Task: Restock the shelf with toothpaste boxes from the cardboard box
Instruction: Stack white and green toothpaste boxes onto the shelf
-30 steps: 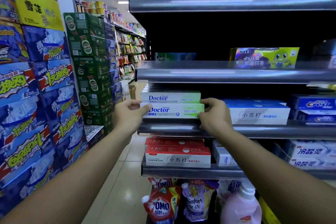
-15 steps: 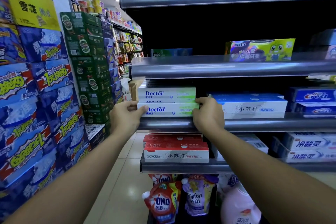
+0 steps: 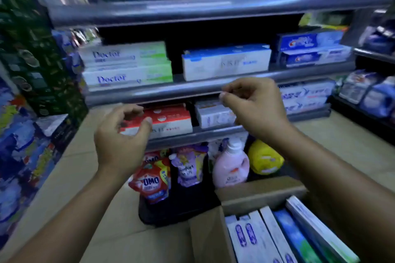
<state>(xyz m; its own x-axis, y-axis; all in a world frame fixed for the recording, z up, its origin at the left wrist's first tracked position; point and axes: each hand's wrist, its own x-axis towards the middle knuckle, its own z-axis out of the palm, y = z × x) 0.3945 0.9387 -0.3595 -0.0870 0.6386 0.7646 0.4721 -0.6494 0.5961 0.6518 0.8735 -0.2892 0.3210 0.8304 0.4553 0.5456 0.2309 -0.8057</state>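
At ten o'clock, middle shelf: two Doctor boxes [image 3: 126, 66] lie stacked flat with their long printed faces outward, just behind the shelf rail [image 3: 171, 89]. Faced this way the brand reads from the aisle, and the rail's lip should stop them sliding off.
Left hand [image 3: 121, 136]: at eight o'clock, raised before the lower shelf. Its fingers are loosely curled with the thumb apart, and it holds nothing. It overlaps the red boxes [image 3: 171, 119] in the view; whether it touches them I cannot tell.
Right hand [image 3: 256, 111]: at three o'clock, close to centre, in front of the rail. Its fingertips are drawn loosely toward the thumb with nothing between them.
Cardboard box [image 3: 256, 194]: at five o'clock, low and close to the body, with its flap folded open toward the shelving, so the stock is an easy reach down.
Toothpaste boxes [image 3: 254, 239]: inside the cardboard box, on edge and side by side, white ones beside blue-green ones. Packed like that, each can be pinched out by its narrow top.
Neighbours: a white-and-blue box [image 3: 226, 64] lies at twelve o'clock and the Crest boxes [image 3: 310, 49] at two, each brand in its own column.
Space left: a dark gap lies between the Doctor boxes and the white-and-blue box.
Step, by my judgement: with both hands free, the next reach is down to five o'clock for more stock.
Caution: the blur hides fine print, so brands should be matched carefully.
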